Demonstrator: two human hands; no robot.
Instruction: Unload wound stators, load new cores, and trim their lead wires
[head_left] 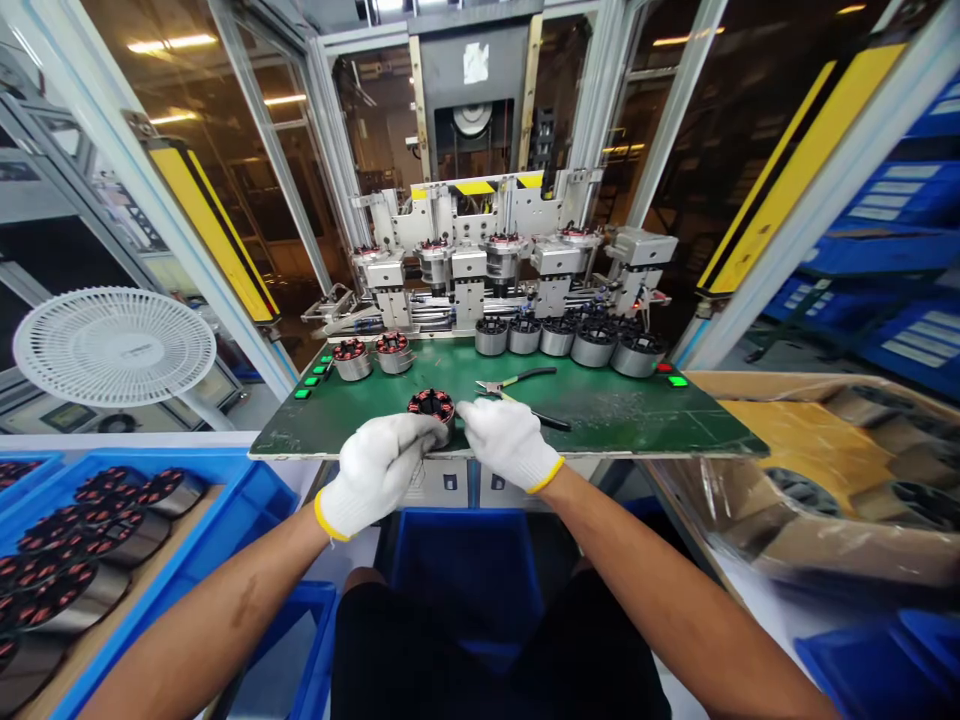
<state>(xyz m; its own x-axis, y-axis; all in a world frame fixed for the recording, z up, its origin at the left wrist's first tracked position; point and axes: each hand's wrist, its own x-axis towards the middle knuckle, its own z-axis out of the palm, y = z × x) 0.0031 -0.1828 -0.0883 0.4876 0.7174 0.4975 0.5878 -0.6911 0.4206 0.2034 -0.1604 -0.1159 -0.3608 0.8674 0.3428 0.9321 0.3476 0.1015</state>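
Left gloved hand (379, 470) closed around wound motor stator (433, 406), right gloved hand (504, 442) pinching its other side, fingers nearly shut; stator at front edge of green workbench (637, 420), pliers (517, 381) near

Light: bright, steady, overhead strip lamps (169, 45) glaring off the glass panels | Shadows: soft and short across the green workbench top (637, 410) | Blur: plastic film (817, 540) smeared at right | Distortion: aluminium frame posts (97, 170) bowing hard at the edges | Focus: crisp on the central machinery (480, 250)
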